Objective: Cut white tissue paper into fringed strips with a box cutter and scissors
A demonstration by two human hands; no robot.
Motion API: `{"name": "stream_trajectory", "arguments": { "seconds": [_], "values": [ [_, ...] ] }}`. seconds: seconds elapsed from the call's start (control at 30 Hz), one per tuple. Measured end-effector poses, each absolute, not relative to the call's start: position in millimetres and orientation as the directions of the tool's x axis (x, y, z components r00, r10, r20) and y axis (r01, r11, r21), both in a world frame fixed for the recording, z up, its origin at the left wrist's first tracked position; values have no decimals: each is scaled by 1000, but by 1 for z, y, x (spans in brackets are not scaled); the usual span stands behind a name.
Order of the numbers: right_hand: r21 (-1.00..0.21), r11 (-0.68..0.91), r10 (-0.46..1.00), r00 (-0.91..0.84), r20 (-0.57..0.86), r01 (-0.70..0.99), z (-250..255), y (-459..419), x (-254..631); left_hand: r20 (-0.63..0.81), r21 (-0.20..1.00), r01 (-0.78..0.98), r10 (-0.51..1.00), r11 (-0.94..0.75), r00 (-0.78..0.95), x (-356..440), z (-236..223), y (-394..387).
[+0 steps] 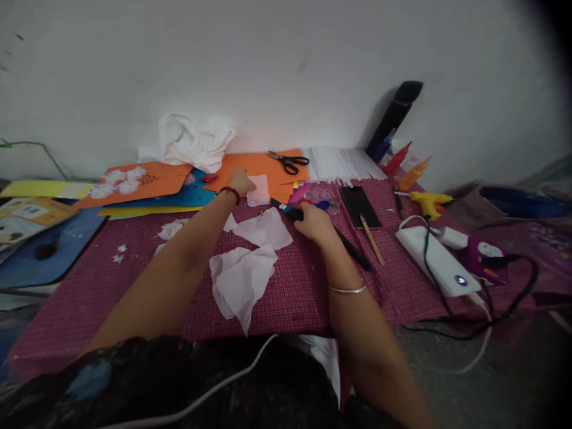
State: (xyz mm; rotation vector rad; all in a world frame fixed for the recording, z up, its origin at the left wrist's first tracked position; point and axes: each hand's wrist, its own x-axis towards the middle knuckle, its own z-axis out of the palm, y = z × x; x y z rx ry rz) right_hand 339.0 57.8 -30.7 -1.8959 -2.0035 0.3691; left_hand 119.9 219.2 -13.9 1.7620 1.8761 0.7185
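Tissue (196, 143), crumpled, by wall. My left hand (242, 182) at edge of pale pink square (259, 193), partly over orange sheets (254, 161); can't tell whether fingers pinch it. My right hand (314, 221) grips dark pen-like tool (289, 211), just right of square. Phone (357, 202) farther right.

The tablecloth (304, 280) was checked magenta. Centre paper scraps (241, 277) were pale pink; the glue gun (428, 204) at right, yellow.
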Motion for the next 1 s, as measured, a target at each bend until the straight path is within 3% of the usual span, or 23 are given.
{"name": "stream_trajectory", "arguments": {
  "seconds": [0.23,0.37,0.4,0.47,0.57,0.67,0.73,0.83,1.0],
  "values": [
    [-419,26,992,29,126,908,-32,59,333,24,852,524,995,28,-93,135,-14,195],
    [-588,77,977,57,206,805,-32,61,320,76,942,332,994,-46,-77,137,-1,162],
    [-663,98,973,68,220,742,-33,61,315,48,989,143,998,-41,-47,136,5,149],
    [-810,121,975,86,206,573,-34,61,303,50,999,17,999,-50,14,131,17,120],
    [-970,138,989,21,145,198,-34,54,283,115,941,-332,981,-58,156,120,33,71],
    [-965,78,970,-206,131,-249,-29,41,267,122,914,-404,978,-44,170,108,35,32],
    [-919,-13,953,-282,107,-393,-24,31,259,132,903,-426,982,-61,138,101,28,17],
    [-915,-59,970,-240,43,-400,-19,19,251,101,909,-411,992,-63,73,87,16,9],
    [-980,-61,966,-260,-11,-187,-18,13,248,-7,951,-307,997,31,78,55,6,10]
  ]
}}
